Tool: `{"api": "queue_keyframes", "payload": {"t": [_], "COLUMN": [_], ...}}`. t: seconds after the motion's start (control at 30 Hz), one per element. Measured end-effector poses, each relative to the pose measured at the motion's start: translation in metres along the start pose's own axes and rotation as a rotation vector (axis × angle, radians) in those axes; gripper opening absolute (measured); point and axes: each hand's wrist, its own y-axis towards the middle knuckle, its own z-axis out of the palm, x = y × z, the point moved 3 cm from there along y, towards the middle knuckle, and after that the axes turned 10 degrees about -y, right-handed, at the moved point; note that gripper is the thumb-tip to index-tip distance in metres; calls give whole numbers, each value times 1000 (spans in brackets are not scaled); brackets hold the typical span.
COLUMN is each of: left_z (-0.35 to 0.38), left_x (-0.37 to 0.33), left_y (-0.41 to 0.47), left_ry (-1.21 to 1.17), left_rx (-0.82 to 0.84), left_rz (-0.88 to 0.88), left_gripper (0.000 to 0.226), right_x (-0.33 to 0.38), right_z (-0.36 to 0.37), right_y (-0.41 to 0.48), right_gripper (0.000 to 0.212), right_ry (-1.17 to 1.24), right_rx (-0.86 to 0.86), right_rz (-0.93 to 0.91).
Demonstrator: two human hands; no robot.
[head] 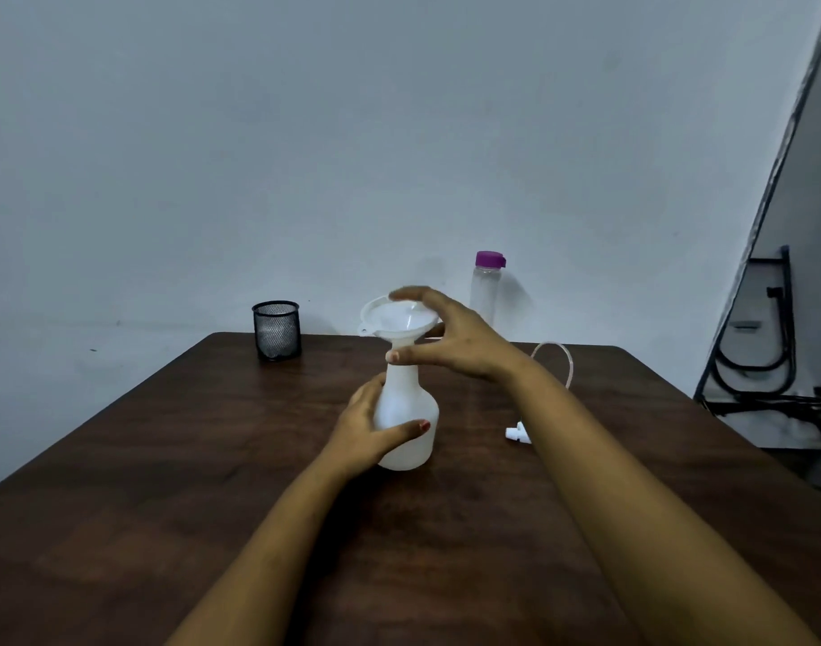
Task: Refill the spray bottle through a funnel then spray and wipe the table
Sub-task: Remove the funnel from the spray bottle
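Dark wooden table point(212, 459) runs back to a bare grey wall, with a black mesh cup point(276, 331) at its far left edge. Near the middle, the left hand point(362, 431) grips the belly of the spray bottle point(406, 403), thumb across the front and fingers curled behind. The bottle stands upright on the table, long axis vertical, open neck pointing straight up. In that neck sits the white funnel point(394, 319), mouth upward, tipped slightly left. The right hand point(455, 342) is spread over it, thumb tip at the stem and blurred forefinger at the far rim; whether it actually pinches, I cannot tell. The step in hand looks like seating the funnel: press the stem down square and level the rim while the left hand braces the base. Beyond stands a purple-capped clear bottle point(485, 291), likely the refill. The spray head point(518, 433) lies at the right.
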Motion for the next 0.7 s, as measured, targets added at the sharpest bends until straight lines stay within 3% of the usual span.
{"api": "queue_keyframes", "payload": {"t": [0.1, 0.23, 0.57, 0.7], "left_z": [-1, -2, -5, -6], "left_x": [0, 2, 5, 8], "left_y": [-1, -1, -2, 0], "left_ry": [18, 22, 50, 64], "left_rx": [2, -1, 19, 24], "left_rz": [-5, 6, 15, -2], "left_gripper": [80, 78, 76, 87], "right_x": [2, 5, -1, -3], "right_z": [1, -10, -15, -22], "right_y": [2, 3, 2, 3], "right_gripper": [41, 36, 21, 21], "right_ry": [-53, -14, -87, -53], "right_rx": [-108, -289, -238, -266], "right_rz": [66, 81, 104, 86]}}
